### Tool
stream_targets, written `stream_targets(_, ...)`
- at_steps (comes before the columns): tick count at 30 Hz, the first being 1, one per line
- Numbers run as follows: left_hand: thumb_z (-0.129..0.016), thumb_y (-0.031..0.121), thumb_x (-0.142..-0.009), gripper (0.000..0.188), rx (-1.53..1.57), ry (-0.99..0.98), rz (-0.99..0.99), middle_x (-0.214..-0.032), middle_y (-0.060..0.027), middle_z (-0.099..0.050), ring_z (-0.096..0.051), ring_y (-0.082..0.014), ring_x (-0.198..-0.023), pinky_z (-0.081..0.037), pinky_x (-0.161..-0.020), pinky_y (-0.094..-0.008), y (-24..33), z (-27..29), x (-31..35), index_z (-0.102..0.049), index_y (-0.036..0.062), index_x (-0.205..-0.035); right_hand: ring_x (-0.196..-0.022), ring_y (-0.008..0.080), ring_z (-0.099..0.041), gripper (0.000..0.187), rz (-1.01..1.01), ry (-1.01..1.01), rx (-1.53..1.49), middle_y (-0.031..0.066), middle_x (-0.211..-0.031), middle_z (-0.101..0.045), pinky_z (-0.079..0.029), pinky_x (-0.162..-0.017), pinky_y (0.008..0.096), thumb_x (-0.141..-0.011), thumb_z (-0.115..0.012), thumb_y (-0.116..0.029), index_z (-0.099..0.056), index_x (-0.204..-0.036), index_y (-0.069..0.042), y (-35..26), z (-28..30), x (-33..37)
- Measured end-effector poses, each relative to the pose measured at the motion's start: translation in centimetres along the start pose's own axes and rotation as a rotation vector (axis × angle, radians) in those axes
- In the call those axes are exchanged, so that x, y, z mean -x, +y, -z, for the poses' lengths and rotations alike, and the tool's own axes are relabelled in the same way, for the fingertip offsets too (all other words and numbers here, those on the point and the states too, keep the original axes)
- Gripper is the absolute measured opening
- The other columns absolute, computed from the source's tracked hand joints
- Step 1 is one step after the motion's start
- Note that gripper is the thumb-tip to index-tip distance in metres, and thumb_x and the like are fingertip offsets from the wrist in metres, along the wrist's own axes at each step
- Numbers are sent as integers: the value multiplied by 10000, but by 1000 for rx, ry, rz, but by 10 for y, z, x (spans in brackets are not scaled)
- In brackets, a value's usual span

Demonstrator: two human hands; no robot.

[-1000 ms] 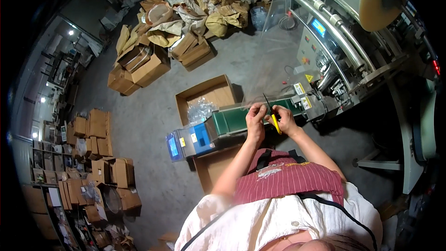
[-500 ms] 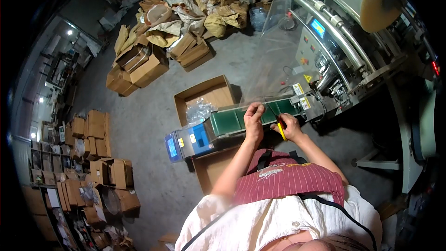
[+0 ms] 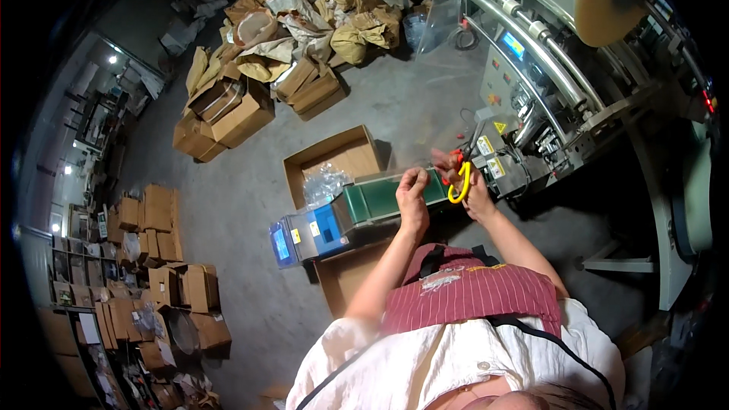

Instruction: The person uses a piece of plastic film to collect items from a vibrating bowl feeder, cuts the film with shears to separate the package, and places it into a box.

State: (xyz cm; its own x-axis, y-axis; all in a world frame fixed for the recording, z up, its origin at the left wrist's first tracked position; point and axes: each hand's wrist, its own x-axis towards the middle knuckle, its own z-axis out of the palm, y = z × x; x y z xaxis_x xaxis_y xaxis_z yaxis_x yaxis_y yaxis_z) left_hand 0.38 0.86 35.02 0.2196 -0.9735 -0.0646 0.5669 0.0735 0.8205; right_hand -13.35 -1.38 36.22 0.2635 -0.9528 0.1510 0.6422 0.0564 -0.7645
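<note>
Up come both hands from the green conveyor belt (image 3: 380,199)! Right hand (image 3: 467,186) grips yellow-handled scissors (image 3: 459,179), raised beside the packaging machine (image 3: 547,106). Left hand (image 3: 412,191) pinches shut just beside; what it holds, can't tell.

Dim, warm indoor light, bright ceiling lamps (image 3: 114,59) at left (heavy fisheye bending, black rim).

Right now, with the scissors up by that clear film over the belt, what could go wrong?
1. The right hand holds the yellow-handled scissors very close to the left hand; a slip might nick its fingers.
2. Both hands work above the green belt beside the machine; the clear film or a hand could catch.
</note>
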Motion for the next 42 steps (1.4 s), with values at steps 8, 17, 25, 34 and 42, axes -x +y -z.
stream_targets(8, -618, 131, -906, 112, 18, -6, 54, -838, 9, -547, -465, -96, -788, -357, -766, -232, 0, -7, 8, -606, 28, -947, -1103, 225, -584, 309, -1, 116, 103, 127, -1136, -628, -459, -959, 324, -830, -668, 21, -536, -1099, -52, -16, -27, -25)
stream_targets(17, -608, 113, -900, 77, 32, -54, 75, -837, 17, -543, -483, -94, -795, -370, -772, -228, -1, -4, 12, -602, 51, -945, -936, 157, -620, 311, -3, 210, 78, 18, -918, -624, -480, -871, 295, -768, -705, 72, -539, -975, -91, -9, -21, -26)
stream_targets(25, -623, 112, -883, 192, 15, -205, 191, -942, -15, -581, -523, -114, -886, -405, -828, -255, 8, 14, 5, -593, 32, -1055, -897, 147, -619, 323, 44, 183, 111, 7, -903, -592, -483, -825, 276, -749, -712, 74, -535, -964, -90, -6, -8, -29)
stream_targets(34, -516, 4, -733, 518, -119, -39, 243, -1173, -100, -588, -556, -164, -1019, -451, -839, -268, 51, 71, -21, -519, -25, -1250, -881, 143, -631, 346, -29, 228, 105, -2, -898, -594, -491, -805, 274, -739, -728, 76, -541, -976, -92, -15, 9, -32)
stream_targets(42, -621, 154, -858, 324, -412, -53, 417, -1042, -40, -643, -569, -146, -960, -416, -834, -292, 64, 55, -37, -601, 17, -1151, -770, 123, -602, 300, -68, 262, 258, 2, -853, -606, -474, -690, 263, -744, -738, 22, -558, -955, -90, -36, 50, -62)
